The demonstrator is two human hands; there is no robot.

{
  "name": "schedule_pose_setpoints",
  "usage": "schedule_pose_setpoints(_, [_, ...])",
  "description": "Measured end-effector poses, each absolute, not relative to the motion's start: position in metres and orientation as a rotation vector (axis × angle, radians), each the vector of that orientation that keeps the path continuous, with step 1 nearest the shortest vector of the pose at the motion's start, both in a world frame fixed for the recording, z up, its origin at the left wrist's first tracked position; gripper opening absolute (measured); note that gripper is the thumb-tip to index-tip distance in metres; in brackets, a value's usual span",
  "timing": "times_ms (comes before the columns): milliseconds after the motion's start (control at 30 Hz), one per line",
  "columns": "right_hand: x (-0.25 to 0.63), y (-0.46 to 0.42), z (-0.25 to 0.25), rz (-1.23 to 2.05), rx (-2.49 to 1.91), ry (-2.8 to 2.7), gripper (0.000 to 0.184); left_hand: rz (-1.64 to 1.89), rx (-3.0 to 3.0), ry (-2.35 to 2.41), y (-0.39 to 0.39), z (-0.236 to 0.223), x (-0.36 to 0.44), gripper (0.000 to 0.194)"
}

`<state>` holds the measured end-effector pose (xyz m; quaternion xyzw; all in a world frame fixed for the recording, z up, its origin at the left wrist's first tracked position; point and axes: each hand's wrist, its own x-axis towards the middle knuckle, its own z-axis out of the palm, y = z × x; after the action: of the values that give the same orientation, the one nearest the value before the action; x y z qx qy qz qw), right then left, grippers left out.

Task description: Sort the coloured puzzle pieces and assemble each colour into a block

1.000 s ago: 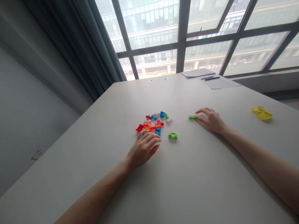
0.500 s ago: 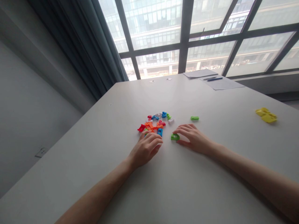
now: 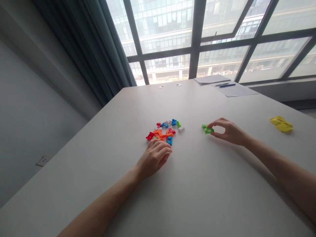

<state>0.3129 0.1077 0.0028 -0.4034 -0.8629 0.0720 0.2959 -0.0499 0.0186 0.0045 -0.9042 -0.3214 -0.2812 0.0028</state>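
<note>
Thumb and fingers of my right hand pinch a small light-green plastic block with a hole in it. A second green block sits right behind it, partly covered. My left hand rests loosely curved on the table at the near edge of a pile of small toy blocks, its fingers a little apart and holding nothing I can see. By its fingertips are a blue block, orange blocks and a red block. A green piece is partly hidden under its index finger.
Several yellow blocks lie grouped at the right of the white table. Paper sheets with pens lie at the far edge. White, blue and green blocks form the pile's far side. A window and dark curtain stand beyond.
My right hand has moved right and away from me with the green block, from beside the pile to the other green block. My left hand has stayed in place.
</note>
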Motion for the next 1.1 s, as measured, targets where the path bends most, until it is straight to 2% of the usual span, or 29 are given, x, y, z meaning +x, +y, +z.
schedule_pose_setpoints(600, [0.314,0.109,-0.001,0.146,-1.055,-2.305,0.028,-0.893,-2.741,-1.126,0.017,0.009,-0.050,0.016])
schedule_pose_setpoints(833, [0.286,0.099,0.000,0.146,-1.001,-2.292,0.019,-1.017,-2.512,-1.476,0.023,0.004,-0.055,0.017])
schedule_pose_setpoints(1100, [0.227,0.105,0.011,0.023,-1.146,-2.354,0.022,-1.070,-2.308,-1.840,0.030,-0.004,-0.059,0.029])
